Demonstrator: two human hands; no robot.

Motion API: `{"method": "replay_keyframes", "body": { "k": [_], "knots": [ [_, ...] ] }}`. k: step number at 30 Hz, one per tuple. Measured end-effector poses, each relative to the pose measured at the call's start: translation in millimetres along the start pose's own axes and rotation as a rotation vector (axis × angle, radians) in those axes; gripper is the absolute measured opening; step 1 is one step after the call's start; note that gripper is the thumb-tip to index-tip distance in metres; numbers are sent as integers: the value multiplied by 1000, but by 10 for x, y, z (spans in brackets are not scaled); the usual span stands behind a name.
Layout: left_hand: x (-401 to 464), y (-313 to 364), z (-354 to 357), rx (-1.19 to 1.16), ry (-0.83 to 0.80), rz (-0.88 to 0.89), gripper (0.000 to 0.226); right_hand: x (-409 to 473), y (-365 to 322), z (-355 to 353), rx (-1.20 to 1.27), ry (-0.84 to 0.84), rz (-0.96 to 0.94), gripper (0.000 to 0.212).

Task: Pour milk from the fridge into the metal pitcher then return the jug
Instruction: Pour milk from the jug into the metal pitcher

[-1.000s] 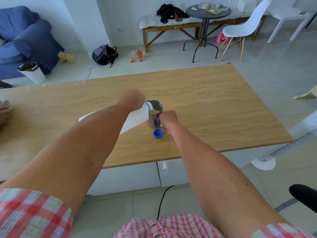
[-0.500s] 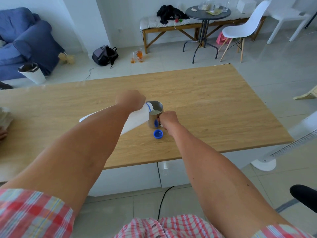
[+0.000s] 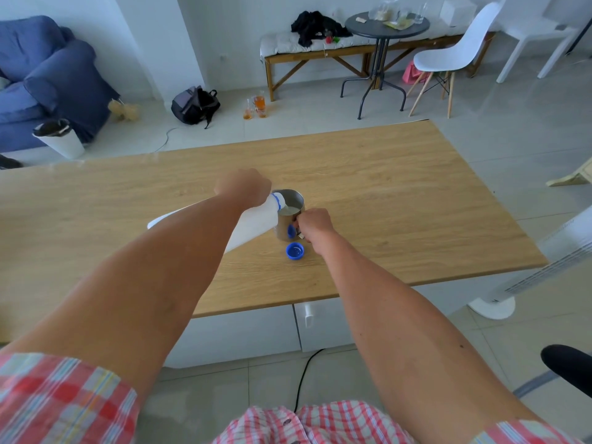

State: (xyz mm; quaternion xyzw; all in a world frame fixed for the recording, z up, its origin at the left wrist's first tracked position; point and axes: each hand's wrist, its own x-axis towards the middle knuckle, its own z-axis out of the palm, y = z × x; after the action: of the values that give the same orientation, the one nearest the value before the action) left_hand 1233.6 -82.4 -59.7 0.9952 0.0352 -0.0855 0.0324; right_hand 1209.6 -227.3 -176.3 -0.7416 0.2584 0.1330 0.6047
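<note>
A white plastic milk jug (image 3: pixel 256 221) is tipped steeply to the right, its blue-ringed mouth over the rim of the metal pitcher (image 3: pixel 290 219). My left hand (image 3: pixel 243 186) grips the jug from above near its neck. White milk shows inside the pitcher, which stands upright in the middle of the wooden table (image 3: pixel 400 200). My right hand (image 3: pixel 312 222) is closed on the pitcher's handle at its right side. The jug's blue cap (image 3: pixel 295 251) lies open side up on the table just in front of the pitcher.
A white tower fan (image 3: pixel 541 267) stands off the table's right edge, and a black chair part (image 3: pixel 567 366) shows at the lower right. Beyond the table are a blue sofa (image 3: pixel 41 75), a white bin (image 3: pixel 61 139), a backpack (image 3: pixel 195 104), a round black table (image 3: pixel 384 30) and a white chair (image 3: pixel 448 56).
The jug, pitcher and both hands stay in almost the same pose. A hand at the far left table edge has gone out of view.
</note>
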Motion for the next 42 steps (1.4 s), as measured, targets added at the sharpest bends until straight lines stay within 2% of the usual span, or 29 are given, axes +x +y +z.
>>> {"method": "replay_keyframes", "body": {
  "k": [28,36,42],
  "knots": [
    [0,17,-21,23,-15,-11,26,-38,-9,-7,2,1,-7,34],
    [-6,27,-34,38,-21,-9,28,-33,-18,-10,2,-3,0,25],
    [0,25,-44,32,-28,-8,29,-30,-11,-7,4,5,-4,31]
  ]
}}
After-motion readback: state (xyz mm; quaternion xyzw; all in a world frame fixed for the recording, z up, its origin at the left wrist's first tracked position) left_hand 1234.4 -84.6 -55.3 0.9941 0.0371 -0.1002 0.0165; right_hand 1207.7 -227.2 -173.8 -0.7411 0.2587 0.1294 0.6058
